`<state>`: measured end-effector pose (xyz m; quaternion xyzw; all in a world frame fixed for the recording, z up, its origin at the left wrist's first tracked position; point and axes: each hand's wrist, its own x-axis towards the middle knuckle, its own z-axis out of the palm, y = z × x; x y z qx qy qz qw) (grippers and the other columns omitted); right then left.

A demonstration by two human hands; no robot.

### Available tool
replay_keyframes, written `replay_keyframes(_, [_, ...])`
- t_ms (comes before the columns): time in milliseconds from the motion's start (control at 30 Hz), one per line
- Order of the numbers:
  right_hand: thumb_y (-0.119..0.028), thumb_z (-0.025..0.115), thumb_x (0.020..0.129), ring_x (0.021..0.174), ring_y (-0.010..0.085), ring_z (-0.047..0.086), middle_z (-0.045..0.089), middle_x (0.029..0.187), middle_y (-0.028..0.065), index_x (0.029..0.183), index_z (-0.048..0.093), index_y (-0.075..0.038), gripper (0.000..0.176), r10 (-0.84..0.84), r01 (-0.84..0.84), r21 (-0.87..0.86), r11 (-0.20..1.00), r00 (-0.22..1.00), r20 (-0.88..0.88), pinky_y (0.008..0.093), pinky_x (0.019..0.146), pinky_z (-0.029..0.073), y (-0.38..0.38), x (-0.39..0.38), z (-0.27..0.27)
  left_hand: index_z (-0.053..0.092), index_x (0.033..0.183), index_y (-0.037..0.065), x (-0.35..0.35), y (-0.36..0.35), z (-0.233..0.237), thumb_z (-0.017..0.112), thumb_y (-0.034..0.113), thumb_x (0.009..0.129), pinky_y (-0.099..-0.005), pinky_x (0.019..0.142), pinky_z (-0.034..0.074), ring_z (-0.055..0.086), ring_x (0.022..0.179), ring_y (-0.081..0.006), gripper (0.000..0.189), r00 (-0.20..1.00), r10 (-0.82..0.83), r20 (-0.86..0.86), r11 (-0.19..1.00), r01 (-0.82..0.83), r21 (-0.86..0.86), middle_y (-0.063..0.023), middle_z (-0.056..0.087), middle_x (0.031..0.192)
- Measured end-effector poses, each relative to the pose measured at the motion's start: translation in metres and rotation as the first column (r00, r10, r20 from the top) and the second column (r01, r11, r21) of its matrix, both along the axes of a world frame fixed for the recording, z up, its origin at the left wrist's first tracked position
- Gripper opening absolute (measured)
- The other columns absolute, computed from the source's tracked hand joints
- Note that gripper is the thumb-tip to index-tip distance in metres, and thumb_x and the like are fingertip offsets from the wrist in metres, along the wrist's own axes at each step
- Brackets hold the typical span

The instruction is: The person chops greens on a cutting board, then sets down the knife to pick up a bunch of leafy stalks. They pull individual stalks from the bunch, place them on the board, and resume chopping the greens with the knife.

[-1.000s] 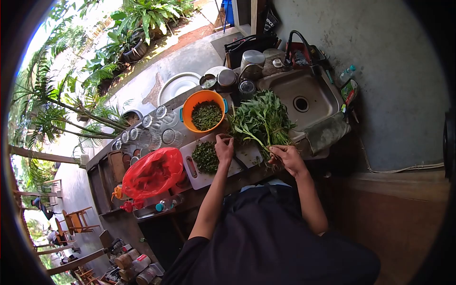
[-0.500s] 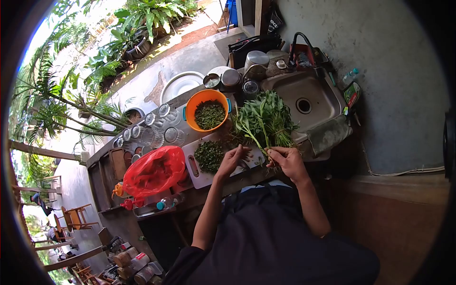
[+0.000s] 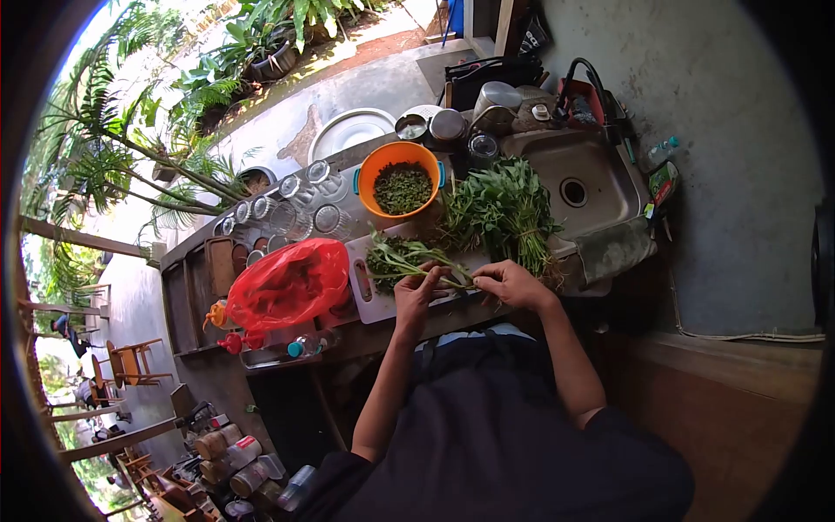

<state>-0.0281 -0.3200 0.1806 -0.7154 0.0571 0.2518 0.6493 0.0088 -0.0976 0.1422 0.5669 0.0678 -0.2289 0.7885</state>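
Note:
A sprig of leafy greens (image 3: pixel 404 258) stretches between my two hands, its leaves pointing left and its stem end to the right. My left hand (image 3: pixel 415 303) pinches it along the stem, while my right hand (image 3: pixel 515 285) has thumb and fingers closed on the stem end. Below lies a white cutting board (image 3: pixel 372 308), with a heap of picked greens (image 3: pixel 380 278) partly hidden by the sprig. More picked greens (image 3: pixel 403 189) fill an orange basin (image 3: pixel 368 186) behind the board. A big bundle of leafy greens (image 3: pixel 503 204) rests beyond my right hand, roots toward me.
To the right is a sink (image 3: pixel 600 187) with a black faucet (image 3: pixel 581 74) and a grey cloth (image 3: pixel 616 252) over its front edge. A red plastic bag (image 3: pixel 287 283) and a bottle (image 3: pixel 309 346) sit left of the board. Several upturned glasses (image 3: pixel 330 219) stand behind the bag.
The sprig has come away from beside the bundle and swung left over the board. My left hand, empty before, now grips it too. The view has shifted slightly.

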Motion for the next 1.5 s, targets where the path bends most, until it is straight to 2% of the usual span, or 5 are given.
replay_keyframes(333, [-0.025,0.06,0.098,0.082,0.0117,0.068,0.069,0.096,0.0054,0.121,0.065,0.0,0.034,0.433,-0.442,-0.149,0.884,0.897,-0.091,0.0285,0.068,0.055,0.01,0.055,-0.002,0.066,0.108,-0.001,-0.009,0.024,-0.005,0.069,0.02,0.095,-0.0279,0.073,0.058,0.068,0.08,-0.0141,0.025,0.982,0.172,-0.082,0.985,-0.17,0.033,-0.0055,0.068,0.095])
replay_keyframes(433, [-0.031,0.07,0.093,0.09,0.0156,0.067,0.066,0.11,0.0103,0.129,0.056,0.002,0.05,-0.011,0.017,0.115,0.993,0.999,-0.054,0.0321,0.075,0.06,0.023,0.047,-0.017,0.068,0.104,-0.002,-0.011,0.028,-0.01,0.07,0.019,0.094,-0.0301,0.075,0.059,0.068,0.08,-0.0147,0.023,0.957,0.287,0.029,0.955,-0.288,0.07,-0.0064,0.069,0.094])
replay_keyframes(667, [-0.027,0.075,0.089,0.085,0.0133,0.066,0.065,0.105,0.0067,0.122,0.055,0.002,0.048,-0.089,0.232,0.449,0.863,0.944,-0.317,0.0296,0.074,0.061,0.077,0.016,-0.061,0.07,0.099,-0.004,-0.013,0.036,-0.023,0.071,0.018,0.093,-0.0279,0.073,0.056,0.066,0.077,-0.0125,0.022,0.881,0.442,0.17,0.877,-0.464,0.127,-0.0066,0.071,0.09])
replay_keyframes(1000, [-0.024,0.066,0.097,0.071,0.0135,0.067,0.067,0.084,0.0039,0.096,0.065,-0.003,0.022,-0.417,0.588,0.476,0.654,0.805,-0.422,0.028,0.068,0.06,0.087,0.025,-0.094,0.07,0.097,-0.004,-0.017,0.044,-0.048,0.074,0.017,0.091,-0.0267,0.075,0.052,0.063,0.079,-0.0101,0.023,0.841,0.449,0.3,0.821,-0.521,0.231,-0.005,0.07,0.088])
replay_keyframes(1500, [-0.025,0.066,0.097,0.076,0.0147,0.069,0.07,0.086,0.0092,0.107,0.068,0.002,0.029,-0.442,0.507,0.314,0.803,0.859,-0.258,0.0292,0.068,0.06,0.062,0.04,-0.102,0.068,0.095,-0.005,-0.002,0.052,-0.05,0.073,0.019,0.092,-0.0274,0.073,0.051,0.063,0.08,-0.011,0.025,0.834,0.433,0.341,0.817,-0.523,0.243,-0.0047,0.069,0.088])
